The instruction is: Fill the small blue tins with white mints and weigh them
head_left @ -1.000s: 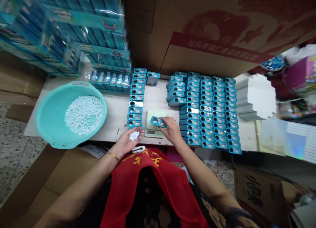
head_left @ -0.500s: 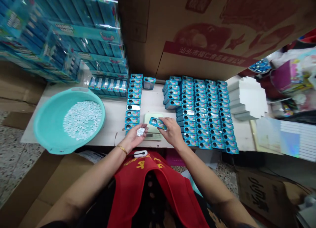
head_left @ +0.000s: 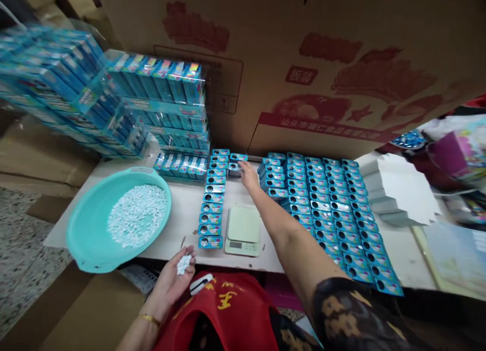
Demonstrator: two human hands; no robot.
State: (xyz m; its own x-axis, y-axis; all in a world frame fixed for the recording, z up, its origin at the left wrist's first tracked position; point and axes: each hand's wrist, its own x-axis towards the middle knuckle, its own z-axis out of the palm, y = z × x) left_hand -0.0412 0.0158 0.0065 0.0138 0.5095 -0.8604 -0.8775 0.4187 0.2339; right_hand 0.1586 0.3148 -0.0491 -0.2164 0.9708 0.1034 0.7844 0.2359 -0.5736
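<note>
Cupped palm up near the table's front edge, my left hand [head_left: 170,280] holds a small heap of white candies [head_left: 184,264]. My right hand [head_left: 249,176] reaches to the back of the table, its fingers on a small blue candy box [head_left: 234,167]. That box stands just in front of another blue box [head_left: 238,157], beside the left column of boxes [head_left: 212,206]. Below my right forearm lies a pale green kitchen scale [head_left: 243,224] with a bare platform. A turquoise basin [head_left: 78,229] of loose white candies is on the left.
Several columns of blue boxes [head_left: 322,206] fill the right of the table. Beyond them sits a stack of white card [head_left: 402,186]. Film-wrapped blue packs [head_left: 163,108] are piled at the back left, and a large brown carton [head_left: 273,47] rises behind the table.
My right hand has carried the blue box from over the scale to the back of the table. My left hand, still holding candies, has drawn back leftward. The view has shifted.
</note>
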